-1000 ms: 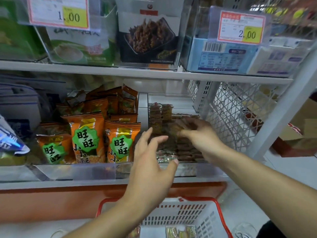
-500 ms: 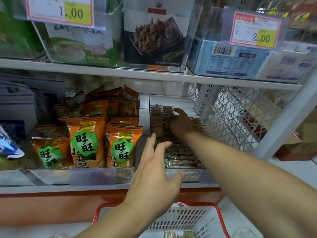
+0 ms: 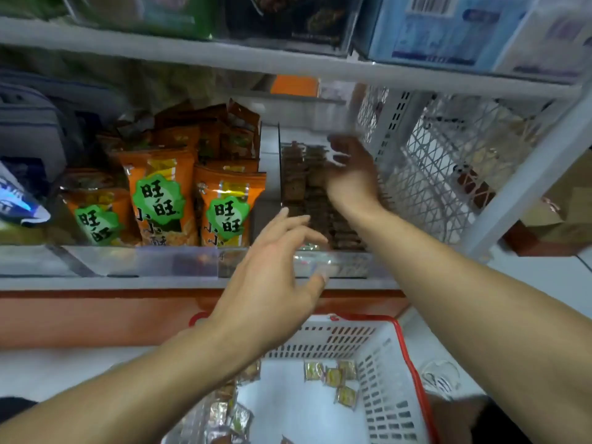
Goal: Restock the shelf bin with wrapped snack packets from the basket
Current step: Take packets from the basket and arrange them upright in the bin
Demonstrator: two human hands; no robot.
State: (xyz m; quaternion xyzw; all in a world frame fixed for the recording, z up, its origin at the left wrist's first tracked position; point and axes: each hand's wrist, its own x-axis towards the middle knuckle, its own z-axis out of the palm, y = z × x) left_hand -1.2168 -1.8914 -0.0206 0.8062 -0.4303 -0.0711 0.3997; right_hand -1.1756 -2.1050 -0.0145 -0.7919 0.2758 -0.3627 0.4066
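A clear shelf bin (image 3: 336,267) on the middle shelf holds rows of small brown wrapped snack packets (image 3: 298,177). My right hand (image 3: 350,174) reaches deep into the bin over the packets, fingers spread and blurred; I see nothing held in it. My left hand (image 3: 272,277) hovers in front of the bin's clear front lip, fingers apart and empty. Below, a white basket with a red rim (image 3: 384,373) holds several small wrapped packets (image 3: 333,376), some yellow-green, some silvery at the lower left.
Orange snack bags (image 3: 160,197) fill the bin to the left. A white wire mesh panel (image 3: 429,174) closes the shelf's right side beside my right hand. The upper shelf (image 3: 288,62) hangs low over the bin. A red-orange base board (image 3: 96,315) runs under the shelf.
My right hand has pushed further back into the bin and spread its fingers. The left hand stays hovering at the bin's front. The view has tilted down, showing more of the basket.
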